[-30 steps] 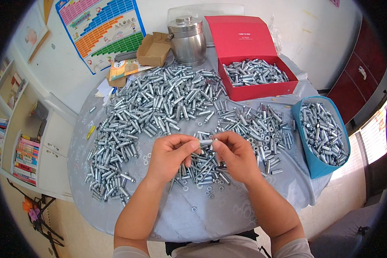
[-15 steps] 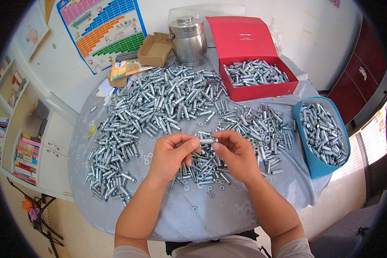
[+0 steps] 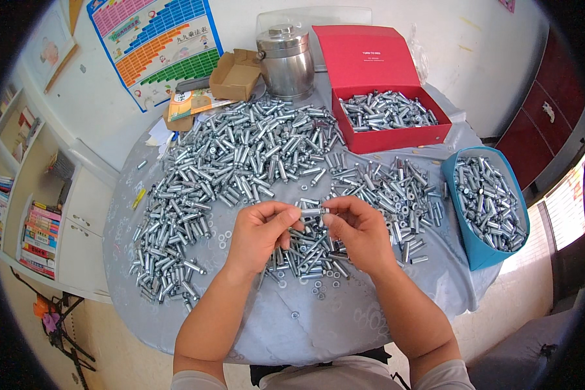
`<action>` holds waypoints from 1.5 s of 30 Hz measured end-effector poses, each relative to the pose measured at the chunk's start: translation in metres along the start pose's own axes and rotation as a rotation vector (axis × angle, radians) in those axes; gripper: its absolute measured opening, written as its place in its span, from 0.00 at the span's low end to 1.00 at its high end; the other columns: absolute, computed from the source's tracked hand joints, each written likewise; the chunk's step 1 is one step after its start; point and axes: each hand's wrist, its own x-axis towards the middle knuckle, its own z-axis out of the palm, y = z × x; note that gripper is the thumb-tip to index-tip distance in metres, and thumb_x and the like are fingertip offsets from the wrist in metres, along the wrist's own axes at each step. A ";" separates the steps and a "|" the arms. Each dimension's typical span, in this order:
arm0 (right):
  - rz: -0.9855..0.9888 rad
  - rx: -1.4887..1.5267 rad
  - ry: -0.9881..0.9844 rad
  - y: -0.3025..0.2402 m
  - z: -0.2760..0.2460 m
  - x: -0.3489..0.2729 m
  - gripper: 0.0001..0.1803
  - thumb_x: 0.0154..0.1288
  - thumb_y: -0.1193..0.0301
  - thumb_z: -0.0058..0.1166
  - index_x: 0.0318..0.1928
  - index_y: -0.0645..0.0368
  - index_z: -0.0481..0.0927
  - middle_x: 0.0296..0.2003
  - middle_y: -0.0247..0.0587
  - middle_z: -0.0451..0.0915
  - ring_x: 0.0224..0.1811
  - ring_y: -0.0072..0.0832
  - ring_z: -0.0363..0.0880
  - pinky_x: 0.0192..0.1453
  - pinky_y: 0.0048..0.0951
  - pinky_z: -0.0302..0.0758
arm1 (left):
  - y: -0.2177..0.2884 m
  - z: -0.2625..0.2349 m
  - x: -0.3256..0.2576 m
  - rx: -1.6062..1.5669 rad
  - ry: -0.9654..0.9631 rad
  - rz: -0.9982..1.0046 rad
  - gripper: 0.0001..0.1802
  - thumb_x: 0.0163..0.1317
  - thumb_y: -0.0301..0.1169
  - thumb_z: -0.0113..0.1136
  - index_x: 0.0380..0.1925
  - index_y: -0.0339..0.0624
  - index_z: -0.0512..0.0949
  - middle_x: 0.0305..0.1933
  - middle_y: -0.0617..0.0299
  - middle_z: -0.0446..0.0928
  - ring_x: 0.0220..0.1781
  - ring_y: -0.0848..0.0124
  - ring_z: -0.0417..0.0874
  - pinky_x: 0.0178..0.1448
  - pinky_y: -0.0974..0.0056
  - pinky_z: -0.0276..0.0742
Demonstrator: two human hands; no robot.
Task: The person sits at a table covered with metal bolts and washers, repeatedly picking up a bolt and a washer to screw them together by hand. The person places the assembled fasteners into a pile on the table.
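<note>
Between my two hands a silvery expansion bolt [image 3: 312,212] lies almost level. My left hand [image 3: 259,235] is closed, its thumb and fingers pinching the bolt's left end. My right hand [image 3: 361,235] pinches the other end between thumb and forefinger, at what looks like the nut or washer. Under and behind both hands, a big heap of similar expansion bolts [image 3: 240,156] spreads in an arc over the table. Loose washers and nuts [image 3: 318,286] are scattered just in front of the heap.
The round table wears a grey cloth [image 3: 260,335]. A red box [image 3: 396,140] with raised lid and a teal bin [image 3: 478,253], both full of bolts, stand at the right. A steel pot [image 3: 285,65], a cardboard box [image 3: 235,75] and a yellow tool [image 3: 138,199] are also there.
Both hands stay in nearly the same place with the bolt between them. The right hand's fingers have shifted slightly at the bolt's end.
</note>
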 end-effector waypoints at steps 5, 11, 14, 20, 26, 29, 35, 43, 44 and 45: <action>-0.287 -0.315 0.070 0.004 0.002 -0.003 0.11 0.61 0.80 0.61 0.45 0.59 0.82 0.36 0.36 0.79 0.30 0.22 0.76 0.34 0.23 0.74 | -0.001 0.000 0.002 0.047 0.038 -0.032 0.14 0.66 0.37 0.62 0.26 0.38 0.80 0.21 0.65 0.78 0.15 0.80 0.71 0.19 0.75 0.63; -0.538 -0.447 0.027 0.001 0.002 -0.002 0.12 0.58 0.82 0.60 0.44 0.59 0.81 0.38 0.39 0.77 0.32 0.27 0.78 0.34 0.26 0.75 | -0.006 -0.002 0.004 -0.039 0.068 -0.127 0.19 0.66 0.39 0.62 0.20 0.40 0.77 0.17 0.65 0.72 0.14 0.79 0.67 0.15 0.72 0.57; -0.508 -0.389 0.063 -0.002 0.006 -0.005 0.11 0.58 0.82 0.59 0.43 0.61 0.80 0.39 0.40 0.77 0.33 0.26 0.79 0.34 0.26 0.75 | -0.006 -0.004 0.004 -0.086 0.064 -0.167 0.19 0.65 0.40 0.62 0.19 0.40 0.76 0.16 0.65 0.71 0.13 0.78 0.66 0.14 0.72 0.56; -0.105 -0.252 0.004 0.001 0.004 -0.007 0.10 0.60 0.80 0.61 0.43 0.63 0.80 0.36 0.37 0.77 0.30 0.22 0.76 0.32 0.24 0.73 | -0.001 0.004 0.002 -0.089 0.081 -0.158 0.19 0.65 0.41 0.63 0.19 0.41 0.75 0.16 0.65 0.71 0.13 0.78 0.66 0.14 0.72 0.56; -0.303 -0.364 0.048 -0.002 0.001 -0.006 0.09 0.66 0.75 0.59 0.46 0.60 0.80 0.30 0.32 0.77 0.30 0.16 0.72 0.34 0.19 0.70 | -0.007 -0.004 0.005 -0.082 0.133 -0.157 0.19 0.65 0.42 0.62 0.21 0.41 0.76 0.16 0.67 0.71 0.14 0.79 0.67 0.16 0.72 0.57; -0.389 -0.479 0.070 -0.001 -0.002 -0.004 0.11 0.66 0.74 0.58 0.48 0.62 0.80 0.30 0.37 0.78 0.29 0.21 0.74 0.33 0.23 0.71 | -0.005 -0.003 0.005 -0.068 0.107 -0.158 0.18 0.64 0.42 0.62 0.22 0.40 0.77 0.17 0.67 0.73 0.14 0.79 0.68 0.17 0.73 0.57; -0.469 -0.562 0.109 0.008 0.002 -0.002 0.12 0.65 0.71 0.59 0.46 0.64 0.81 0.31 0.46 0.79 0.26 0.34 0.77 0.31 0.31 0.74 | -0.008 0.002 0.004 -0.010 0.016 -0.101 0.15 0.64 0.41 0.63 0.27 0.40 0.80 0.21 0.67 0.76 0.16 0.81 0.69 0.19 0.74 0.58; -0.191 -0.391 0.082 0.008 0.002 -0.005 0.13 0.65 0.69 0.61 0.46 0.64 0.80 0.28 0.41 0.80 0.24 0.25 0.75 0.30 0.28 0.73 | -0.010 0.008 0.001 0.061 -0.083 0.027 0.08 0.62 0.26 0.65 0.38 0.34 0.81 0.27 0.66 0.80 0.20 0.83 0.72 0.23 0.77 0.66; -0.105 -0.283 0.067 0.006 0.001 -0.004 0.12 0.65 0.70 0.60 0.45 0.64 0.80 0.28 0.40 0.79 0.25 0.23 0.75 0.30 0.27 0.73 | -0.010 0.008 0.000 0.072 -0.086 0.007 0.08 0.62 0.27 0.65 0.39 0.33 0.81 0.28 0.65 0.81 0.21 0.83 0.72 0.23 0.77 0.67; -0.020 -0.174 0.055 0.003 0.000 -0.002 0.10 0.65 0.70 0.60 0.43 0.63 0.80 0.27 0.38 0.79 0.25 0.20 0.75 0.30 0.26 0.72 | -0.008 0.009 -0.001 0.084 -0.091 -0.012 0.09 0.63 0.27 0.64 0.39 0.33 0.81 0.28 0.65 0.81 0.21 0.83 0.73 0.24 0.77 0.67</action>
